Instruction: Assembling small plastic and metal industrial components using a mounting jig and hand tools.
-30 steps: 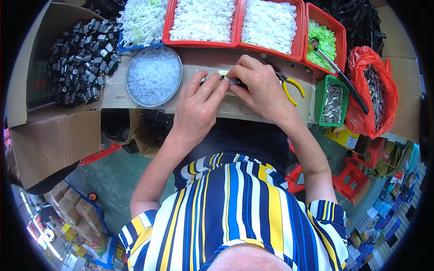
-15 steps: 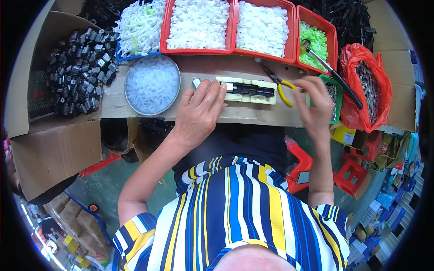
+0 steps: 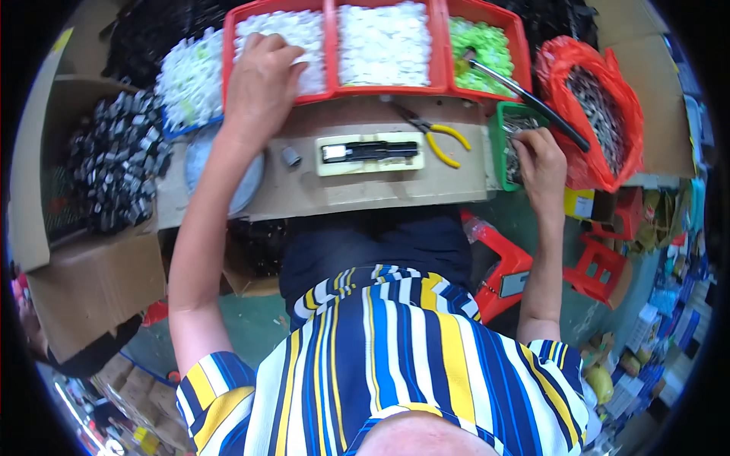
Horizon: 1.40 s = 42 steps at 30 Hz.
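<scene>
On the tan bench (image 3: 342,194), just past its far edge, the red bin (image 3: 312,98) of white pieces looks like stiff plastic; its rim would be the place to grip it, and a full load probably makes it the heaviest thing within reach. The green box (image 3: 499,144) at the right should be lighter and just as stiff, best taken by its walls. The cream block (image 3: 407,165) lies near the middle of the bench, left of the yellow-handled pliers (image 3: 450,133); it seems rigid and light, easily held by its two long sides. The black part (image 3: 380,150) lying along it looks hard and smooth, better pinched at the ends than pressed in the middle. The white pieces (image 3: 313,45) look feather-light and slick, likely to slide over one another, so one at a time by the edge. The metal pins (image 3: 511,163) are thin, hard and tangled, and call for a fingertip pinch.

The left hand (image 3: 262,87) reaches far forward, back upward, fingers curled down over the white pieces; whether the tips have closed on one cannot be told. The right hand (image 3: 542,163) is at the green box, thumb and forefinger drawn near each other over the pins; blur hides whether anything sits between them.
</scene>
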### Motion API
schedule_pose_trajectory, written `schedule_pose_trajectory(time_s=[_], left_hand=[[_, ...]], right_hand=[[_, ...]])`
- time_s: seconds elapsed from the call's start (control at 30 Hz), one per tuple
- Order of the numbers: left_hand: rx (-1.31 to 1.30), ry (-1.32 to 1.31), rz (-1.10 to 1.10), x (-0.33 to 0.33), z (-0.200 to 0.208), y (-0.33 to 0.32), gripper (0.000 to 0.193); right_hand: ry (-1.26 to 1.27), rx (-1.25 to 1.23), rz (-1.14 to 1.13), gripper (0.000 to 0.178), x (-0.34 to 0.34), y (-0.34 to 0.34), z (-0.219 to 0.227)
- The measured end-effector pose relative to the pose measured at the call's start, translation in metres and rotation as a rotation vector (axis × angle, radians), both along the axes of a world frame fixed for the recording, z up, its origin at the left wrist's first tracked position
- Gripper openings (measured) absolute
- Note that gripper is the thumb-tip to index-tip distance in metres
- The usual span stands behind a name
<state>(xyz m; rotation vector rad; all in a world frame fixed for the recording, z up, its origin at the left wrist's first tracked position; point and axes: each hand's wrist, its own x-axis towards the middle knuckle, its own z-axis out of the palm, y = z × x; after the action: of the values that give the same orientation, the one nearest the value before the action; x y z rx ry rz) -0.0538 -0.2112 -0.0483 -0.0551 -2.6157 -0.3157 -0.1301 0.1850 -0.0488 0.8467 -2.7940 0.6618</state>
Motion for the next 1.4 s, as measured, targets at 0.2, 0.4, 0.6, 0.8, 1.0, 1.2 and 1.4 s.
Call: schedule_pose_trajectory(time_s=[0.2,0.4,0.6,0.8,1.0,1.2,1.4], left_hand=[[-0.036,-0.067,-0.056,-0.018,-0.007,-0.010,0.007],[0.192,0.041,-0.052,-0.003,0.012,0.009,0.012],[1.643,-0.269,-0.068,0.045,0.007,0.083,0.016],[2.184,-0.336,-0.065,0.074,-0.009,0.114,0.017],[2.284,-0.338,-0.072,0.079,-0.009,0.123,0.016],[2.291,-0.342,-0.044,0.080,-0.009,0.127,0.016],[2.331,-0.321,-0.058,0.082,-0.012,0.125,0.016]], right_hand=[[0.047,-0.071,-0.012,0.007,0.000,0.001,0.002],[0.026,-0.193,-0.071,0.009,0.010,-0.013,0.015],[-0.139,-0.497,0.185,0.011,0.037,-0.087,0.027],[-0.197,-0.674,0.402,0.014,0.055,-0.134,0.022],[-0.062,-0.628,0.472,0.015,0.055,-0.136,0.017],[-0.040,-0.577,0.466,0.016,0.056,-0.131,0.018],[-0.024,-0.541,0.473,0.016,0.057,-0.132,0.020]])
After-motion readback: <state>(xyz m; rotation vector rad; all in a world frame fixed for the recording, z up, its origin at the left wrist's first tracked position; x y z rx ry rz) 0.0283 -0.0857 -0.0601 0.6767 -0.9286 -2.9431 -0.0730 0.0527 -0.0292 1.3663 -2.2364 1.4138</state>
